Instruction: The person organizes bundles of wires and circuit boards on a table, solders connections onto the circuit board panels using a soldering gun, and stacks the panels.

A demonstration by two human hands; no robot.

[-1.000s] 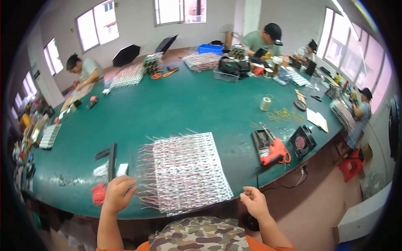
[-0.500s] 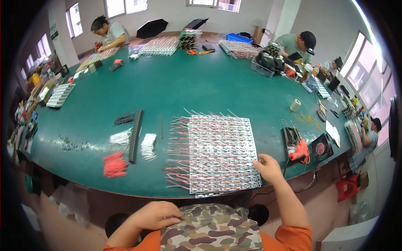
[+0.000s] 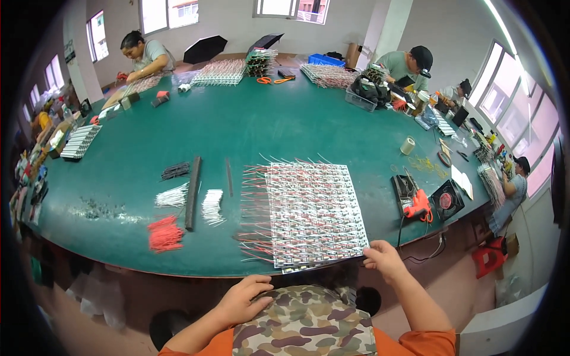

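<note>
A stack of white circuit board panels (image 3: 314,213) lies near the table's front edge, with red and white wires fanning out on its left side. At its lower right corner is my right hand (image 3: 387,261), thumb and fingers closed on the panel's edge. My left hand (image 3: 244,300) rests low in front of the table, over the camouflage apron (image 3: 303,320). Its fingers are slightly bent, with the thumb apart and nothing in them. Left of the stack lie white sleeve pieces (image 3: 212,207), a dark bar (image 3: 193,193) and red sleeve pieces (image 3: 165,234).
A red glue gun (image 3: 419,206) lies right of the stack, beside a black fan-like box (image 3: 446,200). Yellow rubber bands (image 3: 428,167) and a roll of tape (image 3: 407,145) are farther back. Other people work around the green table (image 3: 237,124).
My right hand has slid down the panel's right edge to its lower corner. My left hand has moved up and right, with its fingers and thumb more spread. The view has shifted slightly.
</note>
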